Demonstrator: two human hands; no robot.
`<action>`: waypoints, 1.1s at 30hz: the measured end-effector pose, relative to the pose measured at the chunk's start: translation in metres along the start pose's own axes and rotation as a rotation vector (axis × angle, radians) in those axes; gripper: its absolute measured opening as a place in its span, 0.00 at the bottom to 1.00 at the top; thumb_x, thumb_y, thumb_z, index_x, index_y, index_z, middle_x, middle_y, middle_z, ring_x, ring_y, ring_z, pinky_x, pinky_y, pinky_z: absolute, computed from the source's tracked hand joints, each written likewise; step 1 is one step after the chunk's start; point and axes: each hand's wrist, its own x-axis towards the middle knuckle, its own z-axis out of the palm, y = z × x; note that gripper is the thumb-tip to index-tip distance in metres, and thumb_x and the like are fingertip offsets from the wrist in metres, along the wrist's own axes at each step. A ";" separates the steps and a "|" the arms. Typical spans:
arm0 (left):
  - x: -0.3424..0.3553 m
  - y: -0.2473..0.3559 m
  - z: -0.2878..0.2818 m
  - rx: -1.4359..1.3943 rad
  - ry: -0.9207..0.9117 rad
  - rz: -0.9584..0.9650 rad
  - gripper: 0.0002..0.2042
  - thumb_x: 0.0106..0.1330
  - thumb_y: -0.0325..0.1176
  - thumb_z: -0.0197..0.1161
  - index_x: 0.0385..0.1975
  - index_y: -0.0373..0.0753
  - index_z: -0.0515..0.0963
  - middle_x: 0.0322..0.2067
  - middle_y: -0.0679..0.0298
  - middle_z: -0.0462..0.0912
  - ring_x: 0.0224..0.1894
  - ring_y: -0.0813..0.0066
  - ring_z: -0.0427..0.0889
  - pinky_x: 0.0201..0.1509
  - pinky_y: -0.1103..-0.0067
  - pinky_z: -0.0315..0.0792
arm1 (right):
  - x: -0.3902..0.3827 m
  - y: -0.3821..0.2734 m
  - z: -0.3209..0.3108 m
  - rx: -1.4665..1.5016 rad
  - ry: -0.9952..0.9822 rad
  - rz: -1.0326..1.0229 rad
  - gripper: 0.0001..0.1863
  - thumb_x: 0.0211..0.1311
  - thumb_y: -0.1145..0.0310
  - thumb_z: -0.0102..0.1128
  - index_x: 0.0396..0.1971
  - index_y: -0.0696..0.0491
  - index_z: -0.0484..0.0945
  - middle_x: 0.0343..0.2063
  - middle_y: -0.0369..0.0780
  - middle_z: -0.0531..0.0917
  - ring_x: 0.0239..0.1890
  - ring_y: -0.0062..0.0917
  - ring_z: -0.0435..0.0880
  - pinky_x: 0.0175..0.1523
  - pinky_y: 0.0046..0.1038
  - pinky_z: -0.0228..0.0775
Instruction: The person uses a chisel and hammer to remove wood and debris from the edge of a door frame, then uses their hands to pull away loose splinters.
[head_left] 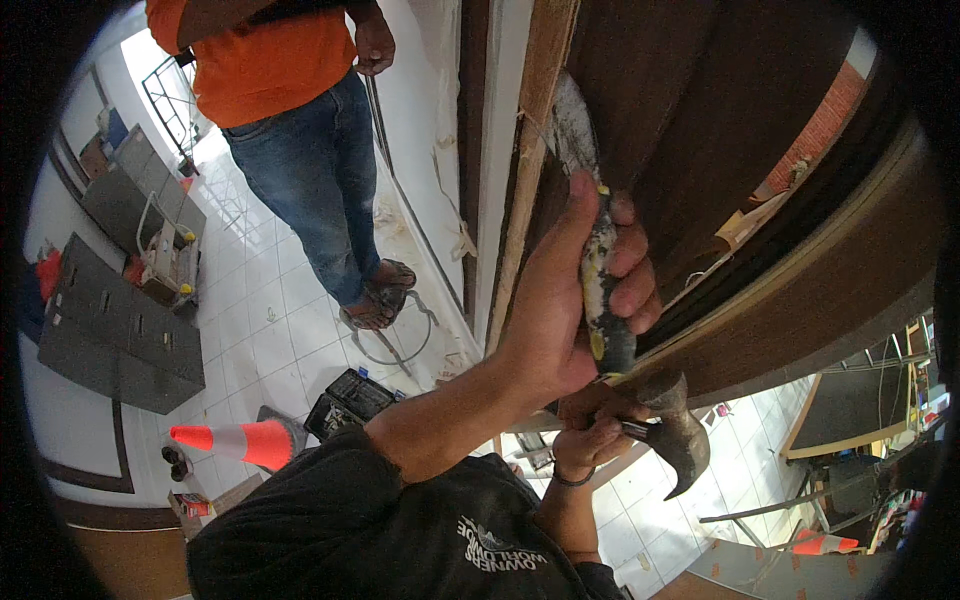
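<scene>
Both hands are closed: a chisel is gripped upright against the door frame by the left hand, its butt just above the hammer held in the right hand.

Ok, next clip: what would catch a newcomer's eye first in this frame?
Dead centre, the left hand grips a paint-spattered chisel set against the edge of a dark wooden door, while the right hand just below holds a claw hammer near the chisel's butt. At upper left, a person in an orange shirt and jeans stands on the white tiled floor, with an orange traffic cone lying lower left.
</scene>
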 end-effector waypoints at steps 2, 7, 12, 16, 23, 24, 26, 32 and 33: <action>-0.002 0.002 0.000 -0.029 -0.014 0.025 0.18 0.63 0.55 0.47 0.32 0.45 0.65 0.16 0.73 0.62 0.14 0.83 0.63 0.18 0.83 0.59 | 0.002 -0.005 0.002 -0.024 -0.034 -0.001 0.23 0.60 0.46 0.41 0.24 0.54 0.59 0.10 0.33 0.64 0.11 0.15 0.59 0.15 0.17 0.47; -0.003 0.002 0.005 -0.063 0.061 0.044 0.16 0.66 0.52 0.42 0.32 0.44 0.65 0.15 0.74 0.62 0.12 0.85 0.63 0.14 0.85 0.60 | 0.002 0.001 0.002 -0.096 -0.025 0.026 0.25 0.58 0.45 0.44 0.27 0.56 0.63 0.15 0.32 0.64 0.12 0.14 0.60 0.15 0.17 0.48; -0.006 0.007 0.005 -0.058 0.056 -0.024 0.16 0.64 0.53 0.46 0.30 0.45 0.66 0.14 0.75 0.62 0.11 0.85 0.62 0.14 0.85 0.54 | -0.003 0.007 -0.004 -0.009 -0.024 0.090 0.21 0.58 0.49 0.44 0.28 0.55 0.62 0.14 0.31 0.63 0.13 0.13 0.61 0.15 0.16 0.51; -0.010 0.011 0.002 -0.125 -0.005 -0.029 0.16 0.67 0.50 0.40 0.32 0.43 0.66 0.15 0.73 0.63 0.11 0.85 0.63 0.12 0.86 0.58 | -0.005 0.004 0.000 -0.023 0.001 0.097 0.21 0.59 0.48 0.43 0.27 0.54 0.61 0.14 0.32 0.63 0.13 0.13 0.60 0.15 0.17 0.50; -0.020 0.028 0.003 -0.153 0.036 -0.071 0.16 0.67 0.50 0.42 0.31 0.44 0.67 0.14 0.73 0.65 0.10 0.84 0.66 0.11 0.84 0.61 | 0.004 -0.002 0.011 -0.141 -0.095 -0.076 0.23 0.61 0.44 0.41 0.24 0.52 0.59 0.12 0.33 0.63 0.11 0.14 0.57 0.14 0.17 0.46; -0.022 0.030 -0.001 -0.162 0.030 -0.085 0.16 0.67 0.50 0.42 0.31 0.44 0.67 0.14 0.73 0.65 0.10 0.84 0.66 0.11 0.84 0.61 | 0.002 0.002 0.008 -0.153 -0.085 -0.082 0.23 0.61 0.44 0.41 0.24 0.52 0.59 0.12 0.33 0.63 0.11 0.14 0.57 0.14 0.17 0.46; -0.028 0.038 -0.011 -0.288 -0.146 -0.028 0.18 0.68 0.49 0.36 0.32 0.42 0.67 0.15 0.70 0.67 0.12 0.81 0.70 0.14 0.81 0.69 | -0.002 0.014 0.001 0.027 -0.079 -0.097 0.21 0.63 0.48 0.42 0.23 0.51 0.58 0.11 0.33 0.62 0.10 0.14 0.57 0.12 0.18 0.48; -0.045 0.090 -0.001 -0.277 -0.175 0.004 0.22 0.69 0.50 0.27 0.36 0.39 0.65 0.18 0.66 0.69 0.12 0.77 0.72 0.12 0.81 0.72 | 0.003 0.025 -0.005 0.148 -0.150 -0.112 0.15 0.64 0.54 0.42 0.29 0.52 0.60 0.12 0.35 0.64 0.11 0.15 0.61 0.13 0.20 0.54; -0.050 0.088 0.002 -0.263 -0.190 -0.004 0.22 0.69 0.50 0.27 0.37 0.38 0.64 0.17 0.65 0.69 0.11 0.76 0.72 0.10 0.80 0.71 | 0.002 0.027 -0.004 0.144 -0.159 -0.122 0.15 0.64 0.54 0.42 0.29 0.52 0.60 0.12 0.35 0.64 0.11 0.15 0.61 0.13 0.20 0.54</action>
